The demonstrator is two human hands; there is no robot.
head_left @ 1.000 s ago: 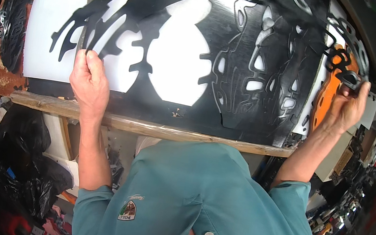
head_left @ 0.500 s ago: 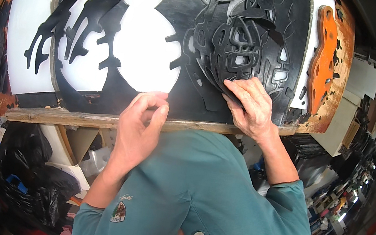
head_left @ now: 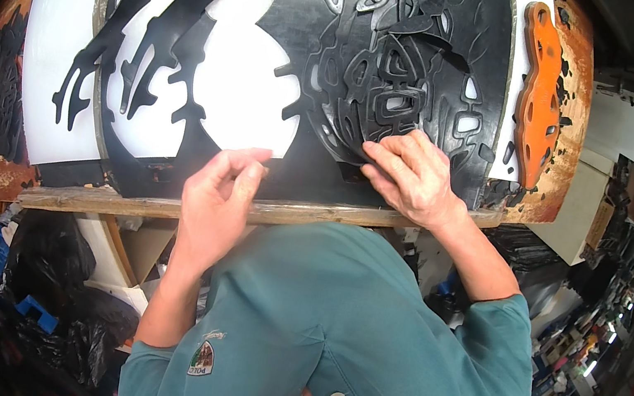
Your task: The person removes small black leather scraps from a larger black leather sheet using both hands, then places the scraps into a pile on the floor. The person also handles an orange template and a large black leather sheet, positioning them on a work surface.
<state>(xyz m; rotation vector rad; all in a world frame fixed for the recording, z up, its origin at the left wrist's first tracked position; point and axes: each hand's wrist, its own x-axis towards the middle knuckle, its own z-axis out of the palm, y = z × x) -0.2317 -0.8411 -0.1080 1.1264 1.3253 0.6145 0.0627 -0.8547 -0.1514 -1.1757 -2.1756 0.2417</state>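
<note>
A black rubber-like sheet (head_left: 319, 186) lies on the table, with large cut-out shapes showing white beneath. On its right part rests a pile of thin black cut-out pieces (head_left: 399, 86) with oval and angular holes. My right hand (head_left: 413, 176) is closed at the near edge of that pile, thumb below and fingers above, gripping a black cut-out piece whose held edge is mostly hidden. My left hand (head_left: 221, 195) hovers by the near end of the big rounded opening (head_left: 247, 90), its thumb and forefinger pinched together. Whatever lies between them is too small to make out.
A wooden strip (head_left: 281, 213) runs along the table's near edge. Long black branching strips (head_left: 164, 34) lie across the sheet at left. To the right sits an orange die-like block (head_left: 539, 101) among black scraps. Black plastic bags (head_left: 56, 255) and a blue object are below left.
Both hands have shifted slightly left, the left one also a little nearer to me. The near edge of the black pieces under my right hand has moved left and lower.
</note>
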